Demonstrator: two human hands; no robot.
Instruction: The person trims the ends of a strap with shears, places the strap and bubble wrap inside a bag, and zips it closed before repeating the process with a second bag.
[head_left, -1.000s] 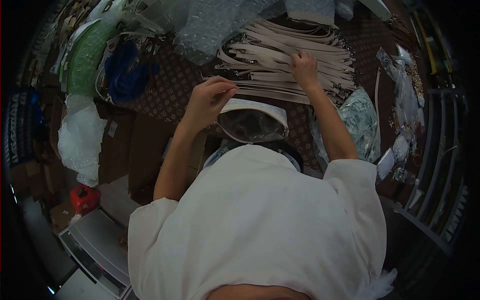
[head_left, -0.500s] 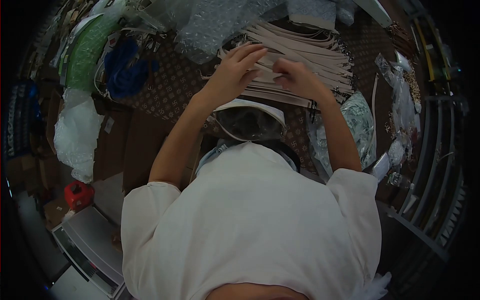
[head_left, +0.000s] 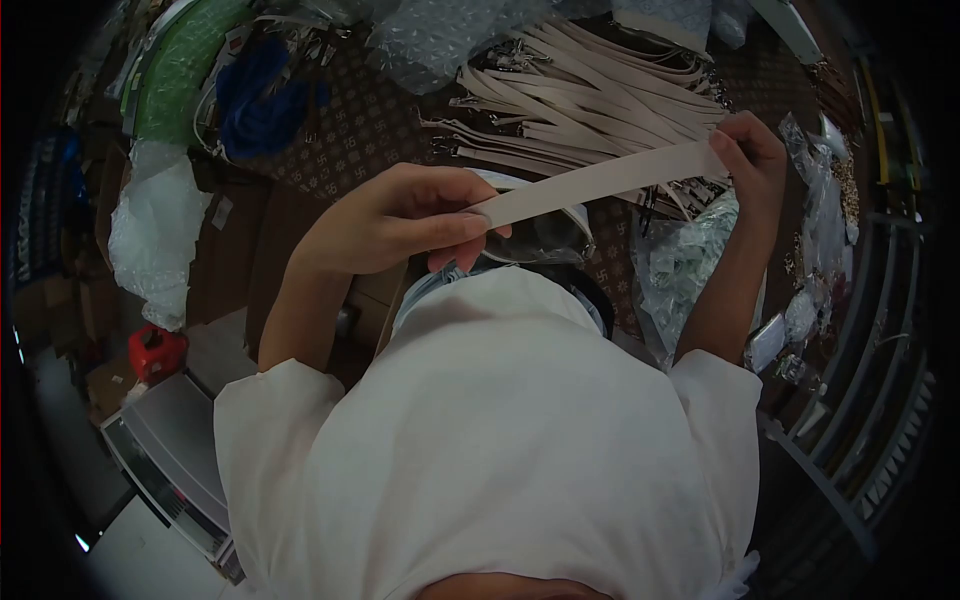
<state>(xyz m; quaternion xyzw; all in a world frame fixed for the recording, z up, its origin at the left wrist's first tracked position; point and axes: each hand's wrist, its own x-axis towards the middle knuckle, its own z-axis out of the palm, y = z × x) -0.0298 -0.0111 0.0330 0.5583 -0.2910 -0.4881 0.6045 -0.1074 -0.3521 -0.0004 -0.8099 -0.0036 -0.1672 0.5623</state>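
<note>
A flat beige strap [head_left: 610, 174] stretches between my two hands, above the near edge of the patterned table. My left hand [head_left: 400, 220] pinches its left end between thumb and fingers. At the strap's right end, my right hand [head_left: 752, 160] is closed on it, a little higher up. Behind the strap lies a pile of similar beige straps [head_left: 600, 90] with small dark metal parts at their ends. A round, light-rimmed container [head_left: 540, 238] sits just below the held strap, partly covered by it and by my left hand.
Clear plastic wrap [head_left: 430, 45] lies behind the straps, and a blue bundle [head_left: 262, 105] at the left. A clear bag [head_left: 690, 270] rests by my right forearm. Plastic packets [head_left: 815, 200] are at the right. A red container [head_left: 157, 352] stands lower left.
Both hands have moved apart and nearer to me from over the pile. A single strap is now held between them. The pile's straps lie spread differently.
</note>
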